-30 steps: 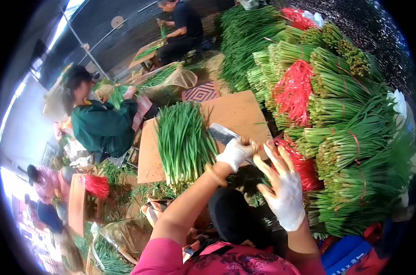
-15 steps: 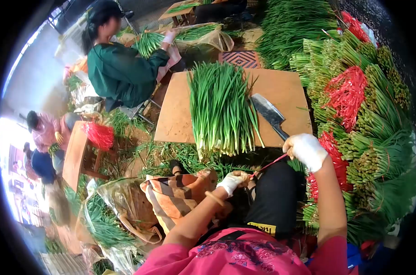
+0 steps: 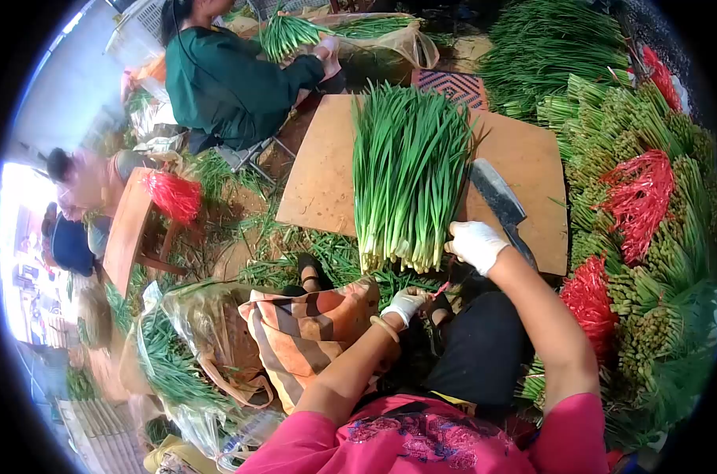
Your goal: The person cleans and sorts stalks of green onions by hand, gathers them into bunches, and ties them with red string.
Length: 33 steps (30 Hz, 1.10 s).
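A thick bunch of green stalks lies on the wooden board, pale ends toward me. My right hand, in a white glove, is at the bunch's lower right corner with its fingers closed; what they hold, if anything, is hidden. Below the bunch, my left hand, also gloved, is pinched on a thin red strip. A broad-bladed knife rests on the board right of the bunch, its dark handle partly behind my right hand and wrist.
Piled bundles of stalks with red strips line the right side. A person in green sits at the upper left. A small table with red strips stands left. A striped cloth and plastic bags lie near my left arm.
My right hand has moved left and up to the bunch's lower end. The red strip is no longer stretched between my hands. The view has shifted, with the board now further right.
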Tool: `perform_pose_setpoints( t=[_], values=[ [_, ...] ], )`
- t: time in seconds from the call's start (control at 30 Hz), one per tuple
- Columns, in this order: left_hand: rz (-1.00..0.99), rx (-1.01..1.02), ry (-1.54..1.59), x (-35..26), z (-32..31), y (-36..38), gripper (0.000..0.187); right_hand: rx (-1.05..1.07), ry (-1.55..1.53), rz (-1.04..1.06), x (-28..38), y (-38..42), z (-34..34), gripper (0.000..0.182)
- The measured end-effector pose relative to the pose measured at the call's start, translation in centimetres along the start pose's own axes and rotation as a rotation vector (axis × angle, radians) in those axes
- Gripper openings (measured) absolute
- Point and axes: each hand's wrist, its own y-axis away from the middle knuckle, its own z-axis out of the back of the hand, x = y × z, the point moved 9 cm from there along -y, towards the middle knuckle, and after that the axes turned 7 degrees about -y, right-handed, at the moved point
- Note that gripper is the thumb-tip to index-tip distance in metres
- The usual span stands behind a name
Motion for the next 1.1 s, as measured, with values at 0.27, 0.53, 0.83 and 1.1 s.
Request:
perform_pose_setpoints(
  t=[0.27, 0.53, 0.83, 1.1],
  values=[
    [-0.430, 0.071, -1.079, -3.6, -6.5, -4.3, 0.020, 0.334, 0.101, -0.170, -7.5, 4.1, 3.3, 0.010],
    [-0.192, -0.228, -1.038, -4.0, 8.7, -3.3, 0.035, 0.061, -0.174, -0.089, -5.8, -0.6, 2.9, 0.013],
    [-0.479, -0.638, -0.057, -18.2, 19.6, 8.2, 0.007, -0.013, 0.071, 0.067, -2.6, -3.7, 1.5, 0.023],
    [-0.205, -0.646, -1.376, -30.2, 12.8, 4.5, 0.018, -0.263, -0.211, 0.110, -6.6, -5.1, 2.9, 0.012]
  ],
)
